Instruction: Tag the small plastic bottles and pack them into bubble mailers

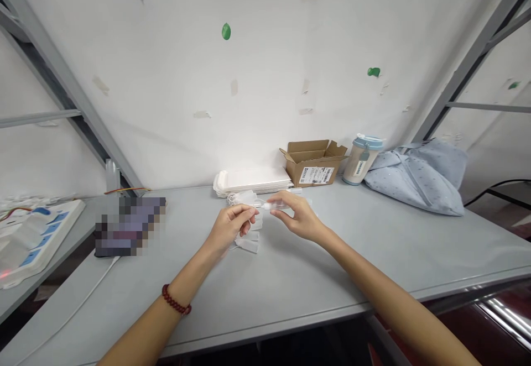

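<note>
My right hand (298,217) grips a small clear tube with a white cap (266,206), held roughly level above the table. Facing it, my left hand (234,223) is closed in a pinch just beside the cap. Whatever lies between those left fingertips is too small to make out. Below and behind both hands are several white tags with strings (249,244), partly covered by the left hand. Another clear piece (295,191) lies just behind my right hand.
At the back lie a stack of white flat packs (257,179), an open cardboard box (315,167), a lidded cup (362,160) and a blue fabric bag (418,175). On the left are a blurred phone-like object (133,228), a white cable (74,310) and a power strip (50,239).
</note>
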The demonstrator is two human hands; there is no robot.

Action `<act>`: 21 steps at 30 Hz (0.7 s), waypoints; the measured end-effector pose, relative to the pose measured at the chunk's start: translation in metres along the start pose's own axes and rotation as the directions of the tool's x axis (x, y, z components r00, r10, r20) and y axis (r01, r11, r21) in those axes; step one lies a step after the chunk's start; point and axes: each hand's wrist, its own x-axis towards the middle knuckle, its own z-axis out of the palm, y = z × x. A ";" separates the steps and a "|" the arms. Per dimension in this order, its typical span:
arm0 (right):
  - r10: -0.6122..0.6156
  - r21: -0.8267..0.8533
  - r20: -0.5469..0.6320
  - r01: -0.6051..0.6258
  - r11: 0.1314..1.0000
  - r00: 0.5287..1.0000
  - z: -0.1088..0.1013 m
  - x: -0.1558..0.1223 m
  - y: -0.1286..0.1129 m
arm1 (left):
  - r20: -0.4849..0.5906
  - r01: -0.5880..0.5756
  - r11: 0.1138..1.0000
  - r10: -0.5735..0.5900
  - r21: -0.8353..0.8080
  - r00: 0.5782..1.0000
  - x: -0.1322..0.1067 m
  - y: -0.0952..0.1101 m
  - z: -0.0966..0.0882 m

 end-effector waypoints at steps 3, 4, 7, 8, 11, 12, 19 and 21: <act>0.006 -0.001 0.003 -0.006 1.000 1.000 0.000 0.000 0.000 | 0.010 -0.015 1.000 0.015 0.015 1.000 0.000 -0.001 -0.001; 0.008 -0.003 0.003 -0.008 1.000 1.000 0.000 0.000 0.000 | 0.012 -0.019 1.000 0.018 0.021 1.000 0.000 -0.001 -0.001; 0.002 -0.005 -0.004 -0.002 1.000 1.000 0.000 -0.001 0.000 | 0.018 -0.024 0.999 0.024 0.034 1.000 0.000 -0.001 -0.002; 0.000 -0.005 -0.006 0.000 1.000 1.000 0.000 -0.001 0.001 | 0.021 -0.027 0.999 0.026 0.038 0.999 0.000 -0.001 -0.002; -0.001 0.002 -0.007 0.001 1.000 1.000 0.000 -0.001 0.001 | 0.028 -0.031 0.999 0.030 0.042 0.999 0.000 -0.001 -0.001; 0.001 0.004 -0.004 -0.001 1.000 1.000 -0.001 0.000 0.001 | 0.028 -0.030 0.999 0.028 0.040 0.999 0.000 -0.001 -0.001; -0.004 0.008 0.006 0.004 1.000 1.000 -0.003 0.000 -0.001 | 0.011 -0.022 1.000 0.022 0.020 1.000 -0.001 0.000 -0.001; -0.011 0.013 0.004 0.011 1.000 1.000 -0.002 0.001 -0.001 | 0.011 -0.025 1.000 0.025 0.019 1.000 -0.001 0.001 -0.002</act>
